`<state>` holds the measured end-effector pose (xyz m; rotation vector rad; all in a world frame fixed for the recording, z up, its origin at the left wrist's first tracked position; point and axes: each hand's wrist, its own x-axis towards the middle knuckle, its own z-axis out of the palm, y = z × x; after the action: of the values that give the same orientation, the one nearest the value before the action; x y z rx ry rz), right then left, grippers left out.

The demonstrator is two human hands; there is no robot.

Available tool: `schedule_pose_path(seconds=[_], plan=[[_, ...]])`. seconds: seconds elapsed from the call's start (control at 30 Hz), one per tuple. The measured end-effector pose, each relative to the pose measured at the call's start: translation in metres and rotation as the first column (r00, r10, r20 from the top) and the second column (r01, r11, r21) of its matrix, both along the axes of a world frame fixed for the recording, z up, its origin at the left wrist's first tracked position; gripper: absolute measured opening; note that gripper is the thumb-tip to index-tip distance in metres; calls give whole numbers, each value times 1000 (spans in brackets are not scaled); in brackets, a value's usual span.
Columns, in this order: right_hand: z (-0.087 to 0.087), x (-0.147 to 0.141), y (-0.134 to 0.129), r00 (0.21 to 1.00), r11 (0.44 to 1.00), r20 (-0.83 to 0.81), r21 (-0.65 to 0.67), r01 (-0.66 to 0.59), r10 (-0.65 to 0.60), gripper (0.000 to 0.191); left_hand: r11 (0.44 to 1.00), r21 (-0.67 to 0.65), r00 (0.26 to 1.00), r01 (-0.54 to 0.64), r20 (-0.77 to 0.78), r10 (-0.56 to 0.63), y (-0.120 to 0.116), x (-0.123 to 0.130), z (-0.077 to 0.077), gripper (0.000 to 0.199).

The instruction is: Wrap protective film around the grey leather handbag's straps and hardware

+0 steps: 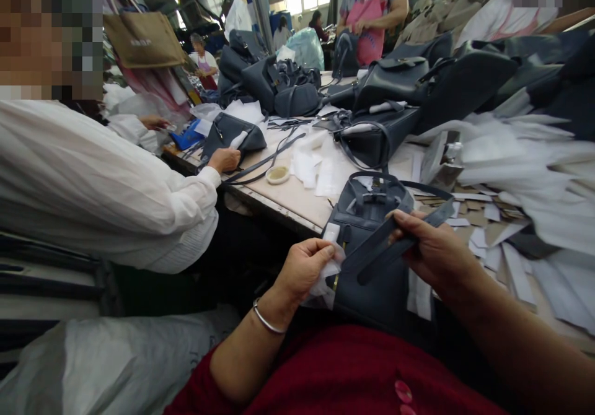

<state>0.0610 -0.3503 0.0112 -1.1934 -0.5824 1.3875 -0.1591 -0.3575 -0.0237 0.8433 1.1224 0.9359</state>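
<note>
A dark blue-grey handbag (372, 291) lies at the table's front edge, close to my body. My left hand (309, 266) pinches a piece of thin white tissue paper (323, 291) beside the bag's left side, near a gold zip. Above the bag, my right hand (430, 244) is closed on a dark strap (379, 244), whose loose end slants down across the bag's front. White paper strips, one of them a wrapping (419, 294) at the lower right, cover parts of the bag. Its handles (418, 186) loop at the far end.
A person in a white sleeve (186, 198) works on another dark bag (235, 139) to the left. A tape roll (277, 174) and white paper (309, 161) lie on the table. More bags (385, 127) are heaped behind. Card scraps (483, 217) and paper sheets (534, 167) spread at right.
</note>
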Motion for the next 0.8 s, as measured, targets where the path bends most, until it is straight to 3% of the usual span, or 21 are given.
schedule_pose_path(seconds=[0.27, 0.53, 0.67, 0.8], plan=[[7, 3, 5, 991, 994, 77, -9, 112, -111, 36, 988, 56, 989, -144, -25, 146, -4, 2, 0, 34], [4, -1, 6, 976, 987, 141, 25, 161, -163, 36, 967, 212, 969, -145, -165, 182, -8, -7, -13, 42], [-1, -2, 5, 983, 989, 117, 23, 143, -145, 36, 970, 203, 974, -130, -158, 164, -9, -7, -23, 46], [0, -4, 6, 983, 989, 105, 11, 150, -151, 36, 968, 220, 974, -118, -166, 156, -9, -6, -20, 42]])
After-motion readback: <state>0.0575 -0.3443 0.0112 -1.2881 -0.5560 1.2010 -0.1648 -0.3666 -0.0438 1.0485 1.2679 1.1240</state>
